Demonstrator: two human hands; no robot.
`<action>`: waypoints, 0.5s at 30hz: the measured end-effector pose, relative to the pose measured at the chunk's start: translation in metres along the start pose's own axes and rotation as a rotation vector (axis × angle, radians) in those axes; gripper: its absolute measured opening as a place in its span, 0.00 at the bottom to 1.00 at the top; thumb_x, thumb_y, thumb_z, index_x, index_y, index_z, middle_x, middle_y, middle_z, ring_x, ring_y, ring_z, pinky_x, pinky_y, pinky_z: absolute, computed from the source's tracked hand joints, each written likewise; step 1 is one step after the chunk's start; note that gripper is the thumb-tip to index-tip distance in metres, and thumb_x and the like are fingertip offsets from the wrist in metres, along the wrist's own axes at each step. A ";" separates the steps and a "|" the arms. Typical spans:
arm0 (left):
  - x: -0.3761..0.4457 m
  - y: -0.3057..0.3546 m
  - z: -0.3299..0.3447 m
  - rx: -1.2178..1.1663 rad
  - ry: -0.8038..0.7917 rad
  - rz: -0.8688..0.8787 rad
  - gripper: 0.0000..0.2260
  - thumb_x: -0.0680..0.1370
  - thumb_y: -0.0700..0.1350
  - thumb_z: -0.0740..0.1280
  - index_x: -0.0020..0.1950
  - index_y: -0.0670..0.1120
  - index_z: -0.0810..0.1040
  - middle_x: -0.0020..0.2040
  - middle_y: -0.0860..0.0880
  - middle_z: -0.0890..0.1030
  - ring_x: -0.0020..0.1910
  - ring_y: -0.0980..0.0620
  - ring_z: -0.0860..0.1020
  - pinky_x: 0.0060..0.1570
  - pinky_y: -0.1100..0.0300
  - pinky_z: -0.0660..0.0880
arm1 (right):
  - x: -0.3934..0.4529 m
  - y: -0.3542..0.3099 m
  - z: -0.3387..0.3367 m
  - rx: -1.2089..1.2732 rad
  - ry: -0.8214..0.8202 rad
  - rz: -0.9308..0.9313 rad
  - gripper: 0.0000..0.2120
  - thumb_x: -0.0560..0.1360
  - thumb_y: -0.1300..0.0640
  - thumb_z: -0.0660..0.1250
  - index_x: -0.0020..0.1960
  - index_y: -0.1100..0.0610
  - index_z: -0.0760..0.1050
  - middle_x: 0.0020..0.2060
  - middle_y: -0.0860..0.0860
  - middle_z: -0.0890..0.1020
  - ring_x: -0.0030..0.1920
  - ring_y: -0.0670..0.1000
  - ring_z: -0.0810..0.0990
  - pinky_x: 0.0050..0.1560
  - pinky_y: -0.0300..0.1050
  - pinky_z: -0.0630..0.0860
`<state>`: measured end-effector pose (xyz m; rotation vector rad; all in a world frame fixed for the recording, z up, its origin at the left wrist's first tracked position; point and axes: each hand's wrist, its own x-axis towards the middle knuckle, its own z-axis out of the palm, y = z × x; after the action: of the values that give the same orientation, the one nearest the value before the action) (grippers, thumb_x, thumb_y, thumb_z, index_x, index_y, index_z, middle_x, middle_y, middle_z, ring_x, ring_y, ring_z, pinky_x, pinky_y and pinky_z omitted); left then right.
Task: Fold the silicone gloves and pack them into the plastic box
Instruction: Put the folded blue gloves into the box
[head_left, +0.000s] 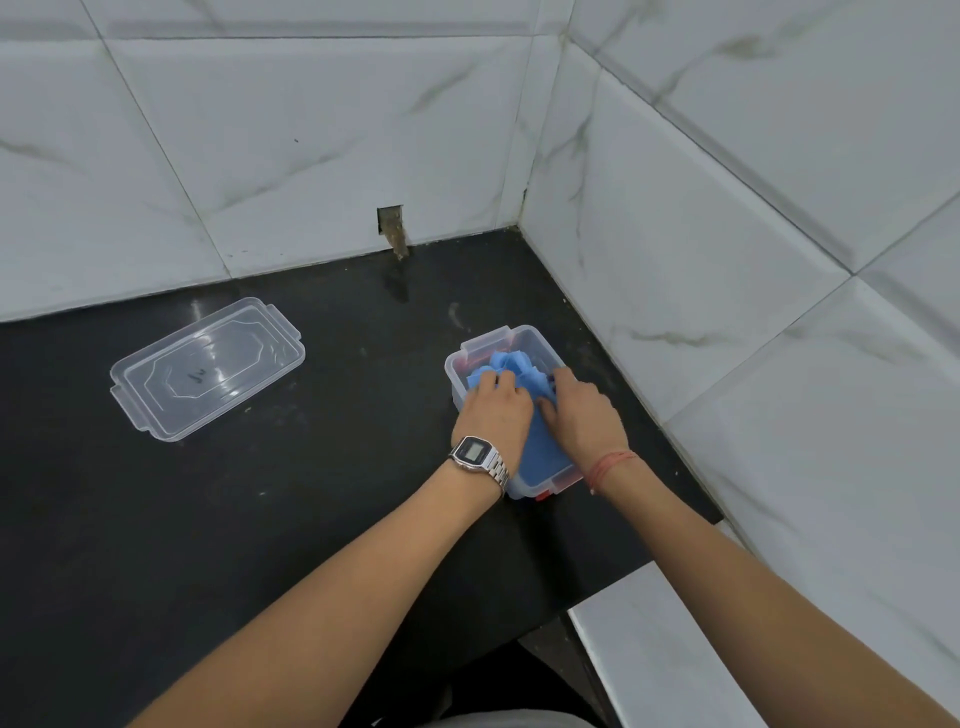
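A black countertop (260, 519) meets white tiled walls (311, 156) in a corner, with a clear plastic box (535, 340) standing near the right-hand wall. Well to the left of the box, its clear lid (205, 366) lies flat and apart from it. The box's long axis runs away from the person, slightly leftward. Inside it lie the blue silicone gloves (511, 364), bunched up at the far end and flatter toward the near end. Both hands press palm-down on the gloves: the left hand (496, 410), with a wristwatch (475, 454) on its wrist, has its fingers curled onto the blue material, and the right hand (584, 413) lies flattened beside it. The left hand is nearer the lid, likely the next thing needed.
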<state>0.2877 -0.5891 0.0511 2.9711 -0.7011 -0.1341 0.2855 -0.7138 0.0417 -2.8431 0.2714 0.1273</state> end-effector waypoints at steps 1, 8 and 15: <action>0.001 0.002 0.000 -0.030 -0.040 0.003 0.14 0.78 0.39 0.63 0.64 0.41 0.71 0.64 0.41 0.71 0.63 0.43 0.69 0.59 0.52 0.72 | -0.002 0.002 -0.003 -0.039 0.074 -0.042 0.14 0.81 0.52 0.60 0.64 0.56 0.70 0.56 0.55 0.80 0.51 0.56 0.81 0.44 0.47 0.74; 0.016 0.029 0.006 -0.177 -0.125 -0.122 0.22 0.79 0.42 0.62 0.71 0.39 0.61 0.68 0.39 0.67 0.67 0.37 0.68 0.57 0.46 0.76 | 0.001 0.020 -0.011 0.193 0.014 0.023 0.15 0.83 0.57 0.55 0.66 0.60 0.70 0.59 0.60 0.79 0.56 0.59 0.79 0.58 0.54 0.76; 0.023 0.038 0.029 -0.280 -0.211 -0.258 0.37 0.80 0.49 0.61 0.77 0.52 0.36 0.79 0.46 0.40 0.76 0.34 0.45 0.64 0.32 0.64 | -0.020 0.021 0.009 0.341 -0.059 0.126 0.09 0.83 0.56 0.53 0.60 0.58 0.66 0.50 0.60 0.81 0.39 0.54 0.78 0.39 0.45 0.73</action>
<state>0.2883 -0.6352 0.0248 2.7828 -0.2816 -0.5234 0.2609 -0.7270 0.0295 -2.4803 0.4170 0.1724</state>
